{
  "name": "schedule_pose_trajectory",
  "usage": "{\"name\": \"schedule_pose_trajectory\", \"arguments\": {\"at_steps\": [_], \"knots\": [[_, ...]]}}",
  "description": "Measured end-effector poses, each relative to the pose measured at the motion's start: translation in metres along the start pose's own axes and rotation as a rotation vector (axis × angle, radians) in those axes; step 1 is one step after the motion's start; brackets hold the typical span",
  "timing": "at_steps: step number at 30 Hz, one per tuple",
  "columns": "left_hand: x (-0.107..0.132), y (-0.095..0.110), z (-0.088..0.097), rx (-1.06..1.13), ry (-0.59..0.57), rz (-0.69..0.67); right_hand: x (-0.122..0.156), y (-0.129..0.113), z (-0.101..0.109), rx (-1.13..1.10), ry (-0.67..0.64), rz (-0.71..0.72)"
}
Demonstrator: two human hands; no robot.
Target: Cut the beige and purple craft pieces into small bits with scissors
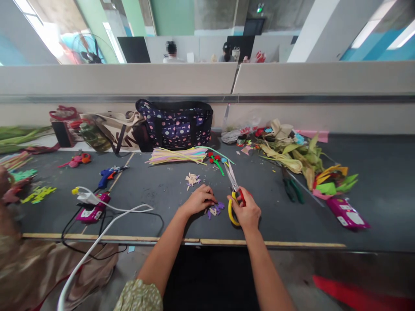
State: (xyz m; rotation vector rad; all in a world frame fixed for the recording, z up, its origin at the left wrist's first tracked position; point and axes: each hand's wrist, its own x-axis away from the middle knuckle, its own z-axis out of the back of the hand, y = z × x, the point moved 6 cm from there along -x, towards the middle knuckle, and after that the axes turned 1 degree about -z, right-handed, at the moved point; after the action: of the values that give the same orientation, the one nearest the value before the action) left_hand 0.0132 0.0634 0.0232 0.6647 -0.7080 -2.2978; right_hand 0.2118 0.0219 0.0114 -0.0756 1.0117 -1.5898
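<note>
My right hand (pixel 248 211) grips the yellow and red handles of a pair of scissors (pixel 232 179), whose blades point away from me over the dark table (pixel 168 224). My left hand (pixel 199 199) rests on the table beside it, fingers curled down over small purple and cream paper scraps (pixel 214 210). Whether those fingers pinch a scrap is hidden. A second little pile of cream scraps (pixel 192 179) lies just beyond that hand. Small red flowers on green stems (pixel 215 160) lie near the scissor tips.
A bundle of pastel straws (pixel 177 155) lies before a dotted bag (pixel 177 123). At left are a blue glue gun (pixel 109 173), a pink device (pixel 92 211) with white cable, and another person's arm (pixel 8 190). Green pliers (pixel 293 188), leaves and coloured paper (pixel 330 181) crowd the right.
</note>
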Motion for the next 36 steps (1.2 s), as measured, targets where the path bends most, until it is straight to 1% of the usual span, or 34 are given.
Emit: {"name": "schedule_pose_trajectory", "arguments": {"at_steps": [3,5,6,8,11,13,15,17,20,22,24,28,30,32,34,36], "knots": [[0.000,-0.001,0.002,0.025,0.049,0.033,0.001,0.000,0.000,0.001,-0.007,0.008],[-0.001,-0.003,0.005,0.105,0.117,0.060,0.001,-0.001,0.001,-0.001,-0.006,0.022],[-0.002,-0.005,0.007,0.168,0.175,0.089,0.002,-0.002,0.001,-0.005,-0.009,0.034],[-0.001,-0.014,0.013,0.343,0.334,0.193,0.003,-0.004,0.000,-0.017,-0.031,0.075],[0.005,-0.032,0.017,0.700,0.580,0.379,0.005,-0.011,-0.003,-0.033,-0.082,0.172],[0.009,-0.040,0.015,0.930,0.684,0.440,0.008,-0.017,-0.007,-0.025,-0.115,0.248],[0.011,-0.045,0.013,1.101,0.740,0.460,0.011,-0.023,-0.010,0.001,-0.139,0.318],[0.012,-0.050,0.012,1.220,0.772,0.481,0.014,-0.027,-0.013,0.027,-0.153,0.370],[0.014,-0.055,0.011,1.325,0.815,0.501,0.015,-0.028,-0.015,0.047,-0.149,0.377],[0.014,-0.054,0.011,1.349,0.825,0.510,0.013,-0.025,-0.014,0.047,-0.129,0.338],[0.012,-0.050,0.010,1.337,0.790,0.519,0.012,-0.021,-0.013,0.027,-0.112,0.291],[0.004,-0.035,0.004,1.229,0.621,0.492,0.007,-0.015,-0.009,-0.081,-0.100,0.170],[0.000,-0.031,0.000,1.163,0.559,0.468,0.004,-0.014,-0.010,-0.177,-0.140,0.076],[-0.003,-0.031,-0.003,1.108,0.522,0.454,0.000,-0.015,-0.016,-0.296,-0.214,-0.008],[-0.005,-0.031,-0.006,1.057,0.490,0.437,-0.004,-0.020,-0.023,-0.417,-0.275,-0.048],[-0.006,-0.031,-0.008,1.009,0.460,0.410,-0.009,-0.026,-0.029,-0.510,-0.306,-0.066]]}}
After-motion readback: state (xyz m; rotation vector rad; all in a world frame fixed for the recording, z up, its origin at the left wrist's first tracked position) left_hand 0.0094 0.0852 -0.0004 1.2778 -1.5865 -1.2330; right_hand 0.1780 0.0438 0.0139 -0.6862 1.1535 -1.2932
